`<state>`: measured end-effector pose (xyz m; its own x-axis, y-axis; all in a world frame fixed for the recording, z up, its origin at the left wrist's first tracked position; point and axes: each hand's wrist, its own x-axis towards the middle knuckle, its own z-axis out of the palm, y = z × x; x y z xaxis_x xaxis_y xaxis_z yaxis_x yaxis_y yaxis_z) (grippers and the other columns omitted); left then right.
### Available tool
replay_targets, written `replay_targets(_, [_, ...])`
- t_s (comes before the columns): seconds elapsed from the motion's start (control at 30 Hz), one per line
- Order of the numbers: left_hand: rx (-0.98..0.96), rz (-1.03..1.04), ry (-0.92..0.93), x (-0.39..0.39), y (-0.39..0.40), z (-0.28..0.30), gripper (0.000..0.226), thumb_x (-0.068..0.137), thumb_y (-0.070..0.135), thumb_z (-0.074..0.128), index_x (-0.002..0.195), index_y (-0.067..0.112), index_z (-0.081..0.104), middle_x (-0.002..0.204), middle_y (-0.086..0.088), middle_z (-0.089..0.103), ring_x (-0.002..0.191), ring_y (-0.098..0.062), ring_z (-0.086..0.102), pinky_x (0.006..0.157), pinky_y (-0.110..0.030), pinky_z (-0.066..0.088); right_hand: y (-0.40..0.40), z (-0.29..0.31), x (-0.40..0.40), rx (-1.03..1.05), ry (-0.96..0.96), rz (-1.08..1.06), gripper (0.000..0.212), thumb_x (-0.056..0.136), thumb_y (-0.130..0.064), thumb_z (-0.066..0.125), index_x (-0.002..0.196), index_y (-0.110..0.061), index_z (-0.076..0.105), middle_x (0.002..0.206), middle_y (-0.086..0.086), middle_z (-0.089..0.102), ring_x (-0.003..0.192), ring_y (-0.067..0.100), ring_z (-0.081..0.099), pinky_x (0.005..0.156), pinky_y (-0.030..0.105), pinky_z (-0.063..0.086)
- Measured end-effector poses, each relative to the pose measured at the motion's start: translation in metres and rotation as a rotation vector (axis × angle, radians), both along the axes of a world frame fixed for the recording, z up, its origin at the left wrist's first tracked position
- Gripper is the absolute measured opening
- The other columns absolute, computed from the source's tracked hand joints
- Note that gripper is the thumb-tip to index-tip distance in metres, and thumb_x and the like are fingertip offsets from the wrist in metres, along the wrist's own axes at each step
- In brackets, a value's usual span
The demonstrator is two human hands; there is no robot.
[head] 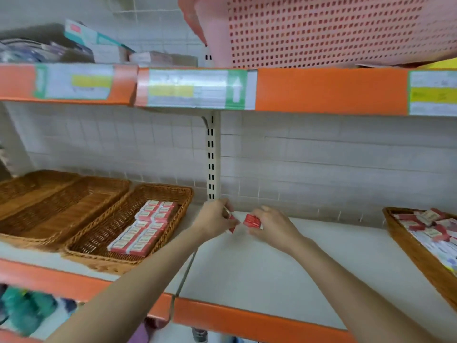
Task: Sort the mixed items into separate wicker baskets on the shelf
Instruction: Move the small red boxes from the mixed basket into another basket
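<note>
Over the white shelf (259, 268), my left hand (214, 220) grips a small red and white box (232, 222). My right hand (272, 225) grips another red and white box (252, 221) just beside it, the two boxes almost touching. Left of my hands a wicker basket (99, 240) holds neat rows of red and white boxes (146, 227). At the far right another wicker basket (420, 256) holds a mixed heap of small boxes (432, 225). Two more wicker baskets (57, 206) stand at the far left with nothing in them.
An orange shelf edge (247, 318) runs along the front. The upper shelf (321, 91) with paper labels hangs overhead, carrying a pink perforated plastic basket (321, 30) and assorted packages (86, 40). A slotted upright (211, 157) stands against the tiled wall behind my hands.
</note>
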<state>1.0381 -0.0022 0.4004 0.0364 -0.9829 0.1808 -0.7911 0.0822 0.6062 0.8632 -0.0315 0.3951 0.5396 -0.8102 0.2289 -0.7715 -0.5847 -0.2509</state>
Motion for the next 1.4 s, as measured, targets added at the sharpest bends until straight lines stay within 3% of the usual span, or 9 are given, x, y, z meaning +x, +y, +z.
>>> replay_targets(0.17, [-0.086,0.124,-0.051,0.053,0.016,0.008,0.021,0.083,0.022,0.073,0.094,0.018,0.056,0.074,0.005,0.064,0.062,-0.004,0.056,0.048,-0.009,0.036,-0.001,0.002,0.054,0.001,-0.021,0.131,0.033,0.09,-0.04,0.063,0.112,-0.016,0.059,0.107,0.001,0.054,0.107,0.021,0.05,0.087,0.031,0.036])
replay_targets(0.33, [-0.124,0.19,-0.012,0.115,0.022,0.015,0.016,0.08,0.013,0.071,0.092,0.012,0.061,0.078,-0.005,0.067,0.066,-0.016,0.066,0.063,-0.028,0.056,-0.003,0.008,0.112,0.004,-0.065,0.196,0.038,0.087,-0.042,0.066,0.113,-0.015,0.058,0.107,0.003,0.054,0.106,0.023,0.052,0.091,0.035,0.04])
replay_targets(0.47, [-0.044,0.185,-0.115,0.167,0.018,0.012,0.02,0.082,0.022,0.072,0.098,0.016,0.061,0.085,0.001,0.063,0.074,-0.013,0.059,0.055,-0.015,0.043,0.0,0.009,0.161,0.006,-0.087,0.205,0.04,0.086,-0.042,0.066,0.114,-0.015,0.057,0.107,-0.002,0.052,0.107,0.02,0.051,0.091,0.034,0.038])
replay_targets(0.63, [0.178,0.032,-0.204,0.22,0.016,-0.004,0.023,0.081,0.024,0.075,0.094,0.024,0.056,0.09,0.003,0.067,0.084,-0.014,0.067,0.071,-0.027,0.054,0.008,0.007,0.217,-0.019,0.12,0.148,0.035,0.087,-0.049,0.061,0.109,-0.022,0.058,0.113,-0.003,0.055,0.111,0.017,0.048,0.097,0.039,0.03])
replay_targets(0.8, [0.141,-0.1,-0.284,0.247,0.014,-0.017,0.025,0.081,0.02,0.073,0.101,0.017,0.059,0.093,0.002,0.064,0.086,-0.015,0.062,0.075,-0.026,0.051,0.02,-0.008,0.251,0.069,0.267,0.126,0.021,0.087,-0.044,0.064,0.091,-0.024,0.057,0.098,-0.008,0.058,0.108,0.017,0.053,0.095,0.041,0.025])
replay_targets(0.93, [0.042,-0.183,-0.357,0.255,0.015,-0.022,0.021,0.081,0.024,0.072,0.095,0.017,0.058,0.097,0.001,0.062,0.088,-0.015,0.057,0.077,-0.03,0.05,0.025,-0.015,0.256,0.073,0.26,0.061,0.025,0.089,-0.045,0.061,0.102,-0.025,0.064,0.107,-0.007,0.062,0.109,0.015,0.053,0.098,0.04,0.025])
replay_targets(1.07, [0.027,-0.213,-0.411,0.259,0.019,-0.028,0.029,0.083,0.03,0.069,0.107,0.016,0.059,0.108,0.0,0.06,0.097,-0.017,0.056,0.086,-0.034,0.05,0.028,-0.014,0.255,0.078,0.261,0.041,0.031,0.09,-0.048,0.059,0.112,-0.027,0.066,0.117,-0.006,0.061,0.114,0.015,0.051,0.103,0.038,0.025])
replay_targets(1.23, [0.014,-0.219,-0.518,0.257,0.022,-0.029,0.036,0.085,0.038,0.064,0.114,0.018,0.063,0.118,0.0,0.059,0.106,-0.017,0.056,0.092,-0.033,0.048,0.029,-0.014,0.255,0.049,0.334,0.069,0.044,0.093,-0.046,0.054,0.134,-0.029,0.054,0.133,-0.001,0.052,0.124,0.018,0.041,0.105,0.04,0.025])
replay_targets(1.4, [0.008,-0.227,-0.466,0.258,0.024,-0.025,0.033,0.089,0.035,0.061,0.115,0.016,0.066,0.117,-0.002,0.06,0.104,-0.017,0.057,0.092,-0.032,0.048,0.03,-0.014,0.257,0.036,0.192,0.094,0.034,0.091,-0.041,0.059,0.119,-0.024,0.058,0.119,-0.004,0.056,0.113,0.015,0.049,0.097,0.033,0.035])
